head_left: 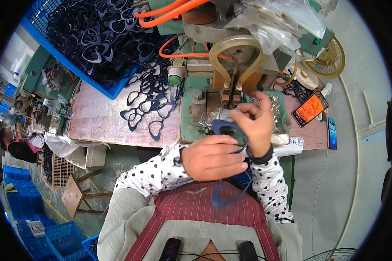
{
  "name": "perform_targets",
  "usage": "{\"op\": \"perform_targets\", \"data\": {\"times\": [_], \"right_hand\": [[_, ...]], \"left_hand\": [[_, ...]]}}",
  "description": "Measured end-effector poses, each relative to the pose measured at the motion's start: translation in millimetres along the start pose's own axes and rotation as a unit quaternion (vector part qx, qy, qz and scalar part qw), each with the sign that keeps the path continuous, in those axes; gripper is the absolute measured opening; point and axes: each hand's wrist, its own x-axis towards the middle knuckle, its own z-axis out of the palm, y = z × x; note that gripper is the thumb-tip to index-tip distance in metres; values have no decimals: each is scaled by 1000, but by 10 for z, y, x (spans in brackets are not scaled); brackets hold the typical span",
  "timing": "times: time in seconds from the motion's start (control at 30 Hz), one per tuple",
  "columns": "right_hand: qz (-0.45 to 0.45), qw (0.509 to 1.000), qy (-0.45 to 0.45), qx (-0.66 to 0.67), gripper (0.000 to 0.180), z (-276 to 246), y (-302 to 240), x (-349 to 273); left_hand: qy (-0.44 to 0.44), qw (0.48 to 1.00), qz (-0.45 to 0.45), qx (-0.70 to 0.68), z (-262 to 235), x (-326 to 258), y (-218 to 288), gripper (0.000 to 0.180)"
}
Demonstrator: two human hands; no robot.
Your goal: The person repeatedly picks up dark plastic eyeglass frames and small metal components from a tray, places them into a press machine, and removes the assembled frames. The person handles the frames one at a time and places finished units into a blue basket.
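A dark blue eyeglass frame front (222,202), without lenses, is held upright in front of my apron, one rim toward the machine and the other toward me. My left hand (214,157) is closed around its middle, fingers pointing right. My right hand (258,128) is at the machine's work head (231,98), just beyond the upper rim. Its thumb and forefinger are pinched together; anything between them is too small to make out. The green-based bench machine (190,117) has a thick curved yellowish hose (215,54) above the work point.
A blue crate (96,85) heaped with dark frames stands at the back left, with loose frames (154,106) spilling onto the table. Small metal parts lie in a green tray (275,106). A lit phone (310,108) and a fan (329,58) are right. Another person (24,148) is far left.
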Motion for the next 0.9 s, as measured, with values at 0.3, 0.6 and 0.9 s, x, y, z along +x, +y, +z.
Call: {"op": "perform_targets", "data": {"times": [0.3,0.6,0.9], "right_hand": [[17,934,163,-317,26,-1367,1245,320],[-173,830,97,-522,14,-1250,1297,160],[-156,877,146,-430,11,-1246,1266,176]], "left_hand": [[-43,999,-24,-17,212,-126,-192,45],[-42,999,-32,-7,149,-112,-119,45],[-14,979,-128,160,-29,-370,132,40]]}}
